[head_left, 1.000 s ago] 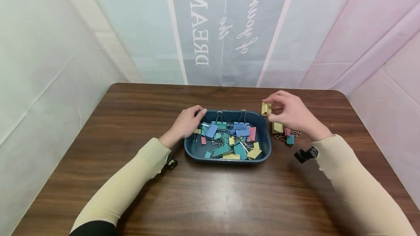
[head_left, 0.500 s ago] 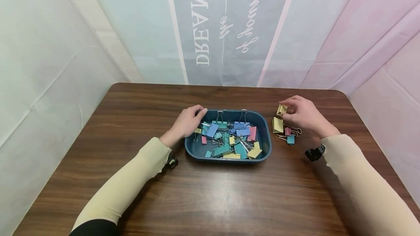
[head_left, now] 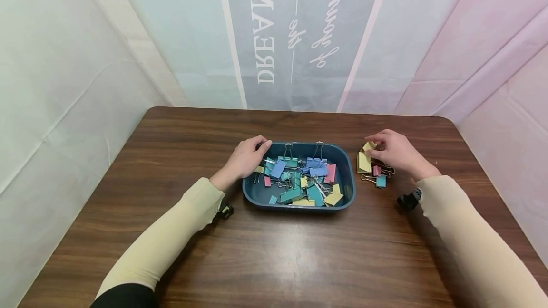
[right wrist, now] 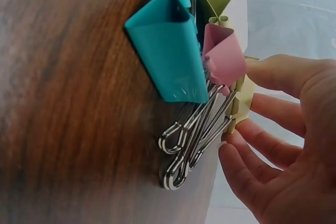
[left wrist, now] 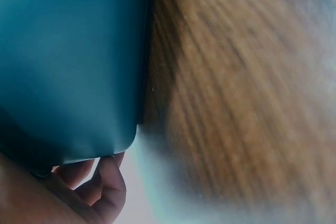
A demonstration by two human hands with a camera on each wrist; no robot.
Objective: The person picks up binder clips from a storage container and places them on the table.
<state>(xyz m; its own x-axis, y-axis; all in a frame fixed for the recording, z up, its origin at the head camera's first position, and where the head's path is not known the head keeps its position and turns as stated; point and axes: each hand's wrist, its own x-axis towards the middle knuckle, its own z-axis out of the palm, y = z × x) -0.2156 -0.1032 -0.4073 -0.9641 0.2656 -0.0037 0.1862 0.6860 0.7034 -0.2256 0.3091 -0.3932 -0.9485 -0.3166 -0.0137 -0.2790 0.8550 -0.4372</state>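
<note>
A blue tray (head_left: 345, 170) sits mid-counter (head_left: 274, 255), holding a jumble of teal, blue, yellow and pink clips (head_left: 291, 196); two wire handles (head_left: 319, 148) stand up at its far rim. The left hand (head_left: 247, 157) holds the tray's far left corner. To the right of the tray, the right hand (head_left: 396, 152) pinches a yellow clip (head_left: 368, 146) just beyond another yellow one (head_left: 364, 162), with a pink clip (head_left: 376, 170) and a teal clip (head_left: 380, 181) beside it on the near side. Both sleeves (head_left: 471, 232) are cream. Behind the far edge hangs a pale backdrop (head_left: 197, 37) with white lettering (head_left: 264, 46).
</note>
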